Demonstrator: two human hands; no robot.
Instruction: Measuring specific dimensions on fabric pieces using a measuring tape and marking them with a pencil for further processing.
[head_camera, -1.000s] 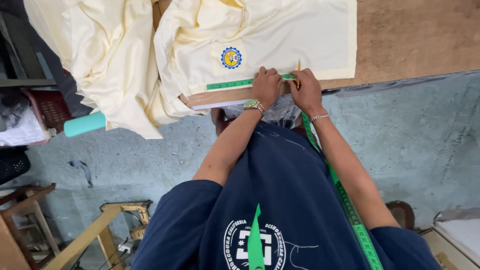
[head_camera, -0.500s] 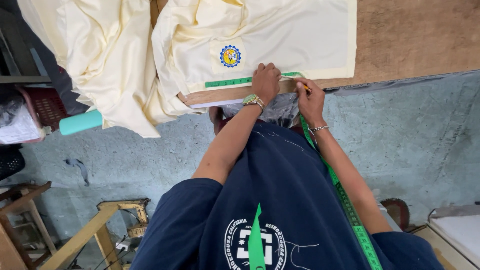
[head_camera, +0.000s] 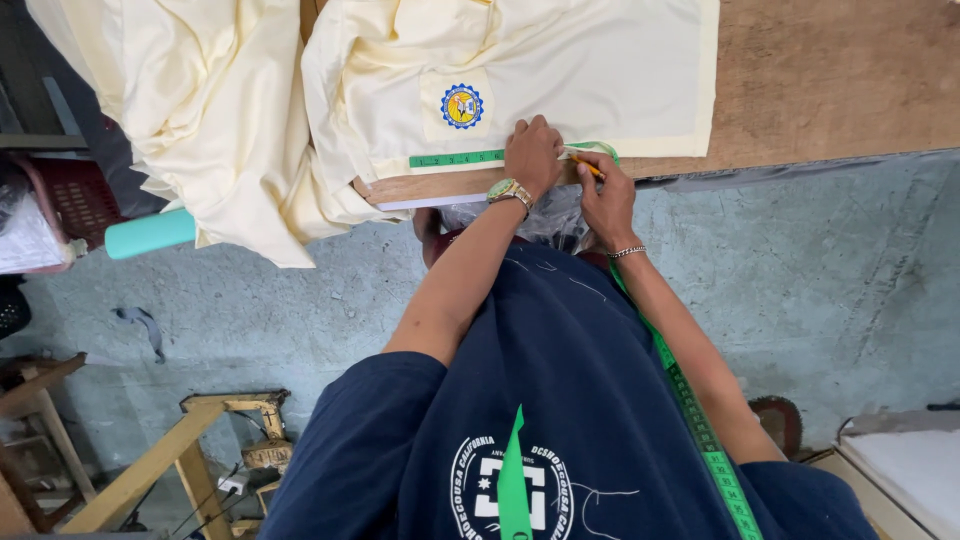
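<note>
A dark red crate (head_camera: 75, 205) stands at the left edge, below the bench; what it holds cannot be made out, though a clear plastic bag (head_camera: 25, 235) lies against it. A teal cylinder (head_camera: 150, 233) pokes out from under a heap of pale yellow cloth (head_camera: 200, 110) that hangs over the bench's edge.

On the wooden bench (head_camera: 830, 80) lies a pale yellow shirt (head_camera: 560, 60), spread flat, with a round blue and yellow badge (head_camera: 461, 106) on its pocket. A green measuring tape (head_camera: 455, 158) runs along the shirt's lower hem, near the bench's edge, and trails down over the person's shoulder.

The left hand (head_camera: 532, 155) lies flat, fingers spread, pressing the tape and the hem to the bench; a gold wristwatch sits on its wrist. The right hand (head_camera: 603, 195) is just beside it, touching or nearly so, closed around a yellow pencil (head_camera: 585, 166) whose tip rests at the hem by the tape's end. A thin bracelet circles the right wrist. Both hands are at the shirt's lower edge, right of the badge.
</note>
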